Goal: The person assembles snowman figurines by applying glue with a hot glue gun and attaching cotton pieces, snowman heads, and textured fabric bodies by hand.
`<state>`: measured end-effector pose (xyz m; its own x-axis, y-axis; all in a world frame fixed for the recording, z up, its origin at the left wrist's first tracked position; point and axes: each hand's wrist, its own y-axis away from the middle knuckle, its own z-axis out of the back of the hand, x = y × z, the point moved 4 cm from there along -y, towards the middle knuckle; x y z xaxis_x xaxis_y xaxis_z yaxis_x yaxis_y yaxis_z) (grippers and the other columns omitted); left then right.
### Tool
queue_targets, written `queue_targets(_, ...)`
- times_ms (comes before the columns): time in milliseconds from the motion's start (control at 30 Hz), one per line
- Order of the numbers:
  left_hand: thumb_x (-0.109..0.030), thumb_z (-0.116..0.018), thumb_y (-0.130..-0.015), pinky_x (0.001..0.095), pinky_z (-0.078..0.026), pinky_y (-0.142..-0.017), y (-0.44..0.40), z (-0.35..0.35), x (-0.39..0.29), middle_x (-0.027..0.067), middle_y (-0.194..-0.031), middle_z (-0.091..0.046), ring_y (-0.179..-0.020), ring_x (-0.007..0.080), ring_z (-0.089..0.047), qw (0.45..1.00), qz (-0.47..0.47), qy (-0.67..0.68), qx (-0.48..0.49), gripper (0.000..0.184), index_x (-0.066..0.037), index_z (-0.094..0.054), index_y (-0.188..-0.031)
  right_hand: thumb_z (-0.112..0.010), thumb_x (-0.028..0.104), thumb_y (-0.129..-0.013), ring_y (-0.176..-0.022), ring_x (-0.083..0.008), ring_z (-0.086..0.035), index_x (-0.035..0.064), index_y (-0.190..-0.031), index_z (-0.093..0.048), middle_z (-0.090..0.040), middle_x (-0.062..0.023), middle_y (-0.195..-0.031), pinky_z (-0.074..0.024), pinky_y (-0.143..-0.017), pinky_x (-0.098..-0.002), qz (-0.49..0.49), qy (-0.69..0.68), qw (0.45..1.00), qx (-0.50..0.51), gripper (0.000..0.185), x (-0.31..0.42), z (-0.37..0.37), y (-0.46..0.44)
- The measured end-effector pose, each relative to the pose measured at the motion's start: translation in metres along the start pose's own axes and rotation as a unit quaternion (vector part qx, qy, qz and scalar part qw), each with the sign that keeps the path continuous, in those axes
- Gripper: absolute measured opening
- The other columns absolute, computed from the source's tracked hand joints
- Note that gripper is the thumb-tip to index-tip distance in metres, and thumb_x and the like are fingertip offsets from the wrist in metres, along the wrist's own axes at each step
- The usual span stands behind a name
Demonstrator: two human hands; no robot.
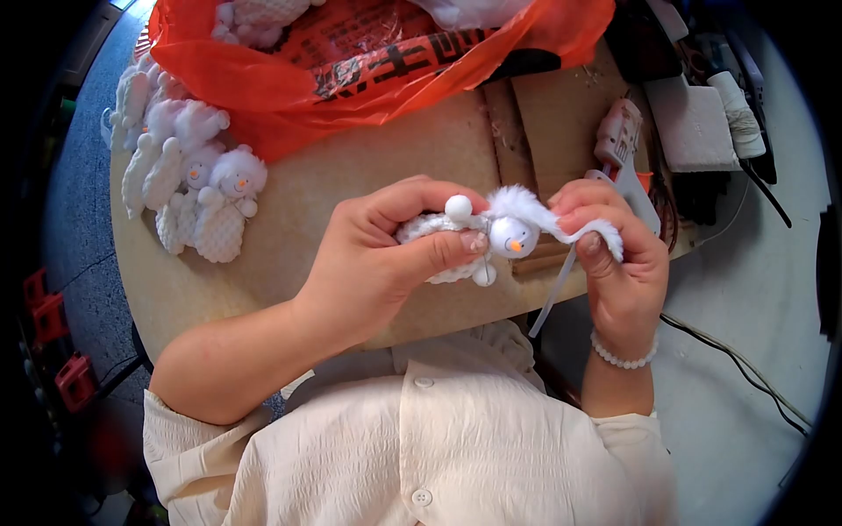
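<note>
I steady the snowman doll point(507, 235) in the left hand's point(377, 250) grip, guiding the fluffy strip point(519, 203) gently, pinched in the right hand point(624, 254).

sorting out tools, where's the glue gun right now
In the head view, the glue gun is at the upper right, just beyond the right hand and left of the thread spool.

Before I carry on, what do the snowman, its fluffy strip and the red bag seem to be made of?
Snowman: likely textured white fabric body, judging by its bumpy surface; smooth head, perhaps foam or plastic. Fluffy strip: soft plush or faux fur, from its fuzzy edges. Red bag: thin, glossy plastic, given the crinkles and shine.
</note>
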<state>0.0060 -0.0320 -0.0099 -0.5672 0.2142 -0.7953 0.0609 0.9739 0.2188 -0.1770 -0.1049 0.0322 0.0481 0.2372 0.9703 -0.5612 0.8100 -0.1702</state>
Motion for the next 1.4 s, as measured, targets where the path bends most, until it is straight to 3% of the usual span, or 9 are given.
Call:
queue_targets(433,-0.002,-0.066,-0.086,0.0313,-0.052,-0.078,0.0,0.005,0.004,0.008,-0.102,-0.066,-0.09,0.0157,-0.063,0.994,0.072,0.073,-0.023,0.026,-0.002,-0.062,-0.112,-0.069,0.0,-0.082,-0.09,-0.0154,-0.054,-0.0026,-0.096,-0.069,-0.06,-0.0079,-0.098,-0.0432,-0.076,-0.0254,-0.004,-0.015,1.0,-0.01,0.014,0.002,-0.011,0.008)
queue_targets(667,-0.008,-0.066,-0.088,0.03,-0.052,-0.071,-0.003,0.006,0.008,0.0053,-0.1,-0.066,-0.086,0.0151,-0.063,0.984,0.089,0.157,-0.003,0.026,-0.006,-0.062,-0.114,-0.07,0.0,-0.08,-0.09,-0.016,-0.054,-0.0019,-0.099,-0.07,-0.06,-0.0074,-0.098,-0.0426,-0.073,-0.0249,0.0,0.037,0.999,-0.011,0.019,0.0,-0.014,0.011)
queue_targets(900,-0.012,-0.066,-0.089,0.0278,-0.052,-0.068,-0.004,0.007,0.008,0.0033,-0.101,-0.065,-0.086,0.0131,-0.062,0.981,0.102,0.164,0.0,0.027,-0.008,-0.062,-0.116,-0.07,0.001,-0.076,-0.088,-0.0219,-0.054,-0.0014,-0.101,-0.07,-0.06,-0.0099,-0.096,-0.0435,-0.072,-0.0281,0.083,0.151,0.985,-0.006,0.025,0.003,-0.018,0.012)
queue_targets(1067,-0.012,-0.064,-0.09,0.0271,-0.052,-0.067,-0.004,0.006,0.008,0.0031,-0.101,-0.065,-0.085,0.0124,-0.062,0.978,0.099,0.186,0.004,0.027,-0.008,-0.061,-0.116,-0.072,0.001,-0.068,-0.086,-0.0264,-0.054,-0.0008,-0.099,-0.07,-0.06,-0.0097,-0.096,-0.0446,-0.071,-0.0321,0.186,0.266,0.946,-0.009,0.031,0.009,-0.022,0.012)
queue_targets(1267,-0.013,-0.062,-0.091,0.0282,-0.052,-0.064,-0.004,0.003,0.008,0.0042,-0.098,-0.065,-0.082,0.0127,-0.062,0.969,0.114,0.219,0.01,0.027,-0.006,-0.06,-0.117,-0.072,-0.001,-0.055,-0.085,-0.0254,-0.054,0.0012,-0.098,-0.071,-0.062,-0.0068,-0.101,-0.0442,-0.071,-0.0334,0.284,0.368,0.885,-0.029,0.043,0.012,-0.029,0.015)
queue_targets(1400,-0.014,-0.063,-0.091,0.0301,-0.053,-0.065,-0.003,-0.002,0.011,0.0064,-0.097,-0.065,-0.082,0.0146,-0.063,0.967,0.123,0.221,0.031,0.026,-0.004,-0.059,-0.115,-0.072,-0.001,-0.052,-0.087,-0.0243,-0.055,0.0004,-0.099,-0.071,-0.062,-0.0067,-0.102,-0.0428,-0.073,-0.0343,0.3,0.417,0.857,-0.05,0.047,0.014,-0.034,0.017)
